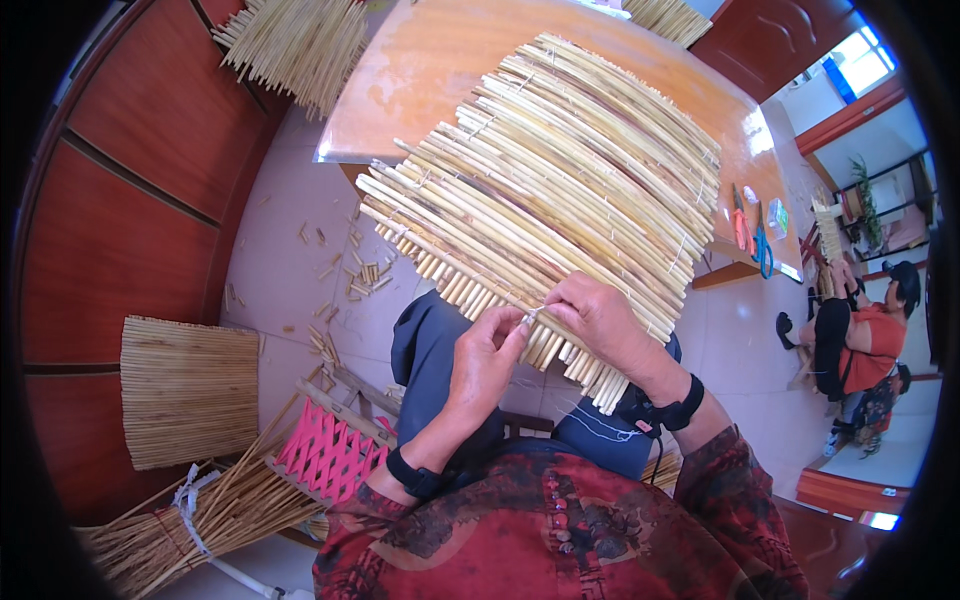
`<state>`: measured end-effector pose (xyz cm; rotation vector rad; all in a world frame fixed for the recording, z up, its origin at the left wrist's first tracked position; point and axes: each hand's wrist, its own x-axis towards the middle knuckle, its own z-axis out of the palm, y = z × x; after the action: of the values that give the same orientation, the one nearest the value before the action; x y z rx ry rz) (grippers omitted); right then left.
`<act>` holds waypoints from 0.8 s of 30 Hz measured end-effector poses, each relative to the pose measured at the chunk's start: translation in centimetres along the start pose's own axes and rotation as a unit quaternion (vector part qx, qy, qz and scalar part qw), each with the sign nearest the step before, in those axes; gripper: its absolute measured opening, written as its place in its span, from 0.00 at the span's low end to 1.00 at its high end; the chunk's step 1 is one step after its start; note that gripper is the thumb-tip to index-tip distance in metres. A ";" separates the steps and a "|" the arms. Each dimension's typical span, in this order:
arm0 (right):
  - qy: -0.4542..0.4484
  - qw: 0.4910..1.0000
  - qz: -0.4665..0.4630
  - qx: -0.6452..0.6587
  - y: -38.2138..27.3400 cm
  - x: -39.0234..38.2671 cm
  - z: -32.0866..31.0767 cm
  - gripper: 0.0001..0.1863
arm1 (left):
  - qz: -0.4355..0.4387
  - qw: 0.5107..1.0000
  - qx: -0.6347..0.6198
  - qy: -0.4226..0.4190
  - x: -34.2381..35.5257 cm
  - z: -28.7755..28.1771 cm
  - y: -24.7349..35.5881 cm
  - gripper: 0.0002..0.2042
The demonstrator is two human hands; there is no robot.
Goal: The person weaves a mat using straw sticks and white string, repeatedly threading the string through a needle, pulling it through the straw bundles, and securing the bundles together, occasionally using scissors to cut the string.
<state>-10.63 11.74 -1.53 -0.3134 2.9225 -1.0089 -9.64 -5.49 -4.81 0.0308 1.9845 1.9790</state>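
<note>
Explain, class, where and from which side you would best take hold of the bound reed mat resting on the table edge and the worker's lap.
Probably grip the reed mat at its near, lower edge, coming from the person's side. There the cut stalk ends overhang the table freely, so fingers can close above and below. The left hand and right hand are already there, pinching a thin thread at that edge.

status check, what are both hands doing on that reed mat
Left hand pinching thread at reed mat edge. Right hand gripping mat's near edge. Nothing blocking.

head-worn fisheye, looking down, close
</note>
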 end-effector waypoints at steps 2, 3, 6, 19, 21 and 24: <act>-0.010 1.000 0.022 0.020 0.0 0.2 -0.1 0.04 | -0.024 0.999 0.010 -0.025 -0.4 -0.4 0.3 0.04; -0.010 0.999 0.029 0.017 0.1 0.3 0.0 0.04 | -0.036 0.999 -0.006 -0.037 -0.6 -0.5 0.5 0.04; -0.012 0.999 0.040 0.010 0.0 0.4 0.0 0.05 | -0.057 0.995 -0.037 -0.068 -0.8 -0.8 0.1 0.04; -0.011 0.999 0.051 0.002 0.0 0.5 0.2 0.05 | -0.078 0.978 -0.151 -0.121 -1.4 0.3 -0.2 0.04; -0.007 0.999 0.054 0.004 0.1 0.5 0.2 0.05 | -0.080 0.978 -0.148 -0.126 -1.4 0.4 -0.5 0.05; -0.001 0.998 0.055 0.001 0.1 0.5 0.3 0.05 | -0.084 0.977 -0.146 -0.132 -1.5 0.5 -0.6 0.05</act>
<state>-11.10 11.52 -1.80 -0.1520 2.8999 -0.9962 -7.97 -5.41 -5.02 0.0494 1.4704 2.0176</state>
